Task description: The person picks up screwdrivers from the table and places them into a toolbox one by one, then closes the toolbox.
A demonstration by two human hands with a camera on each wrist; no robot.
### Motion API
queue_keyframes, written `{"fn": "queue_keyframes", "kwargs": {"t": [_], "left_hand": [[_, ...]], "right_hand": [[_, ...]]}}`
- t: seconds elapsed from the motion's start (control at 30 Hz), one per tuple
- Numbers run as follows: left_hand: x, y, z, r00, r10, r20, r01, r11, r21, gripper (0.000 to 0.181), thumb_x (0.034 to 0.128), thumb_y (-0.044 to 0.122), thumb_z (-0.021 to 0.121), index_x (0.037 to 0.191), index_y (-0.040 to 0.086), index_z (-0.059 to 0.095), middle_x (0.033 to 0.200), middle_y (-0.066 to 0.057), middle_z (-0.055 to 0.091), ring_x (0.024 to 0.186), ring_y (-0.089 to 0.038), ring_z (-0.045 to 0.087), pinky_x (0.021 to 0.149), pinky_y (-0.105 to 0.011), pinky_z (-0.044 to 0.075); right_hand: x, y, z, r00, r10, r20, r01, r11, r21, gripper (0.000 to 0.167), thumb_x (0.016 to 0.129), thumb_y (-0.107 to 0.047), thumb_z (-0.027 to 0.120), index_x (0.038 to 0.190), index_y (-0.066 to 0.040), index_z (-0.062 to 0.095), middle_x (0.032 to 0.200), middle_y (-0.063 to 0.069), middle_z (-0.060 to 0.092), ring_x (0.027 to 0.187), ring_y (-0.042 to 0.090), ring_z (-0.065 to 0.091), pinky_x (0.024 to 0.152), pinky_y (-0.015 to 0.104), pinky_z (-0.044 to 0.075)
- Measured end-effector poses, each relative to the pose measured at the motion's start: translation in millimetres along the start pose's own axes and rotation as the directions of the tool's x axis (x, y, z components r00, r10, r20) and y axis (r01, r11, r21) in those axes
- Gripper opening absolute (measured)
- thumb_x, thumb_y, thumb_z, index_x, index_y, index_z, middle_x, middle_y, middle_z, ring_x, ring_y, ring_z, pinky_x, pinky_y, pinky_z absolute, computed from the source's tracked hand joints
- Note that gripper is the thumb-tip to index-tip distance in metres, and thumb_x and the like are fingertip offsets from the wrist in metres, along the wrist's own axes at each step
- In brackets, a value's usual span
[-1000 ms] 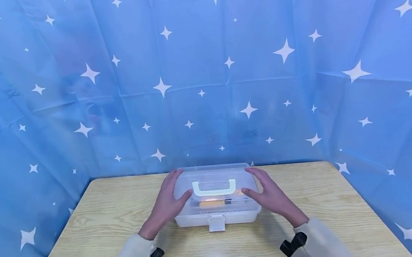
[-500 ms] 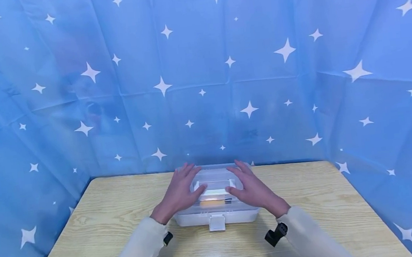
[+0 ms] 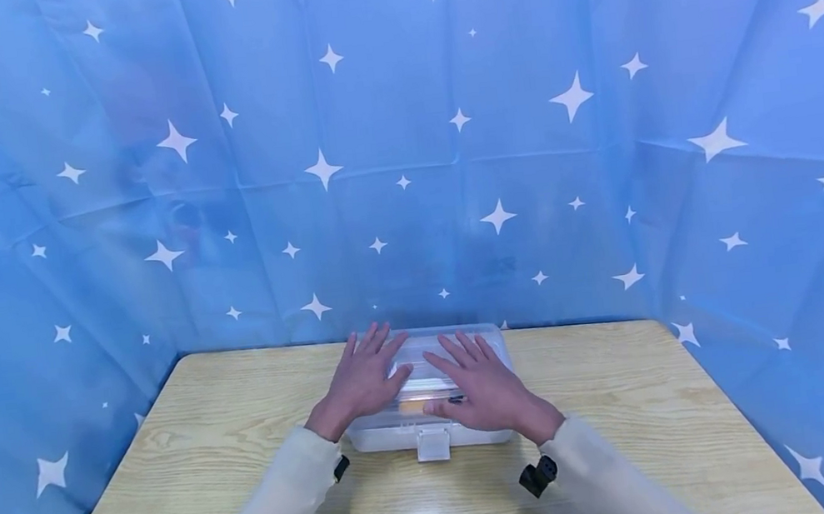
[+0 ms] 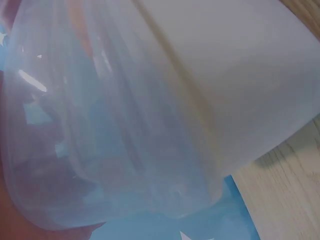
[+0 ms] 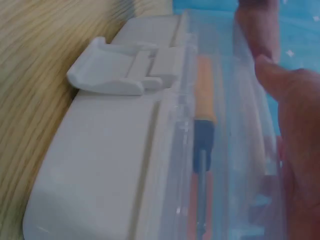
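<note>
A toolbox (image 3: 371,439) with a clear lid and a whitish base lies flat on the table, its lid down. My left hand (image 3: 367,383) lies over the left part of the lid, fingers spread forward. Over the right part is my right hand (image 3: 488,390), fingers straight and spread, thumb towards the middle. Both hands partly hide the lid's handle. At the front, the latch (image 5: 112,70) sticks outward from the base in the right wrist view. Through the clear lid shows a screwdriver (image 5: 204,95) with an orange handle and a dark collar. The left wrist view shows the lid (image 4: 115,120) close up.
The wooden table (image 3: 235,443) extends to both sides of the toolbox and in front of it. A blue curtain (image 3: 408,215) with white stars hangs behind the table and along both sides. Black wrist devices (image 3: 538,476) sit at the cuffs.
Both hands have come inward from the toolbox's sides to over its lid. The right hand has moved further left, and its fingers have spread. The toolbox stays in place.
</note>
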State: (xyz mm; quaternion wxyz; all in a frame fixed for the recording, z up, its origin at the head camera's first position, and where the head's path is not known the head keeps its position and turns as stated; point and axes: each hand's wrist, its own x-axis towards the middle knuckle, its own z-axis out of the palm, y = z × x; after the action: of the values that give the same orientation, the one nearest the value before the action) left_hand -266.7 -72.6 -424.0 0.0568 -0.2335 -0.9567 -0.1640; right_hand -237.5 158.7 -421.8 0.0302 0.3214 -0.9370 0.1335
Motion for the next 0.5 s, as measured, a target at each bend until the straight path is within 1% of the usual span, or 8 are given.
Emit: {"fn": "queue_keyframes", "kwargs": {"t": [0.13, 0.2, 0.27, 0.33, 0.43, 0.5], "left_hand": [[-0.2, 0.9, 0.6, 1.0, -0.006, 0.009, 0.006, 1.0, 0.019, 0.058, 0.1022, 0.045, 0.044, 0.153, 0.017, 0.04, 0.16, -0.016, 0.03, 0.151, -0.033, 0.019, 0.122, -0.057, 0.008], [-0.5, 0.8, 1.1, 1.0, -0.008, 0.01, 0.007, 1.0, 0.024, 0.058, 0.1025, 0.046, 0.043, 0.153, 0.017, 0.039, 0.161, -0.015, 0.029, 0.151, -0.033, 0.018, 0.122, -0.057, 0.008], [-1.0, 0.3, 1.4, 1.0, -0.01, 0.009, 0.01, 1.0, 0.028, 0.058, 0.1025, 0.046, 0.043, 0.153, 0.017, 0.039, 0.16, -0.015, 0.029, 0.151, -0.033, 0.019, 0.122, -0.057, 0.008], [-1.3, -0.2, 1.6, 1.0, -0.01, 0.006, 0.01, 0.999, 0.033, 0.058, 0.1024, 0.046, 0.043, 0.153, 0.017, 0.039, 0.16, -0.015, 0.03, 0.151, -0.033, 0.019, 0.122, -0.057, 0.009], [-1.5, -0.6, 1.5, 1.0, -0.005, 0.001, 0.005, 0.999, 0.037, 0.059, 0.1025, 0.046, 0.043, 0.153, 0.017, 0.039, 0.16, -0.016, 0.03, 0.151, -0.034, 0.02, 0.122, -0.057, 0.01], [-1.8, -0.8, 1.4, 1.0, -0.001, -0.001, 0.001, 0.999, 0.037, 0.059, 0.1025, 0.047, 0.043, 0.153, 0.017, 0.039, 0.16, -0.016, 0.031, 0.15, -0.034, 0.02, 0.121, -0.058, 0.01]], "right_hand": [[-3.4, -0.7, 3.9, 0.998, -0.06, -0.026, 0.057, 0.994, -0.097, 0.079, 0.094, -0.065, 0.05, 0.156, -0.02, 0.032, 0.163, 0.013, 0.025, 0.151, 0.036, 0.018, 0.12, 0.059, 0.014], [-5.1, -0.7, 6.4, 0.994, -0.105, -0.036, 0.098, 0.982, -0.159, 0.081, 0.092, -0.066, 0.053, 0.156, -0.02, 0.034, 0.162, 0.013, 0.026, 0.15, 0.035, 0.021, 0.121, 0.058, 0.016], [-6.7, -0.8, 9.4, 0.986, -0.157, -0.048, 0.142, 0.962, -0.234, 0.084, 0.089, -0.067, 0.056, 0.155, -0.019, 0.035, 0.161, 0.013, 0.029, 0.149, 0.035, 0.025, 0.12, 0.056, 0.019], [-8.0, -0.9, 12.8, 0.978, -0.197, -0.063, 0.169, 0.938, -0.303, 0.088, 0.086, -0.068, 0.06, 0.154, -0.018, 0.036, 0.16, 0.013, 0.031, 0.147, 0.034, 0.029, 0.12, 0.055, 0.022], [-9.9, -1.3, 18.4, 0.97, -0.227, -0.082, 0.178, 0.902, -0.393, 0.091, 0.084, -0.069, 0.062, 0.154, -0.018, 0.036, 0.159, 0.013, 0.034, 0.146, 0.033, 0.032, 0.119, 0.053, 0.026], [-11.1, -2.7, 22.4, 0.968, -0.233, -0.096, 0.173, 0.892, -0.417, 0.091, 0.084, -0.068, 0.064, 0.154, -0.016, 0.036, 0.159, 0.013, 0.034, 0.146, 0.033, 0.032, 0.118, 0.053, 0.027]]}}
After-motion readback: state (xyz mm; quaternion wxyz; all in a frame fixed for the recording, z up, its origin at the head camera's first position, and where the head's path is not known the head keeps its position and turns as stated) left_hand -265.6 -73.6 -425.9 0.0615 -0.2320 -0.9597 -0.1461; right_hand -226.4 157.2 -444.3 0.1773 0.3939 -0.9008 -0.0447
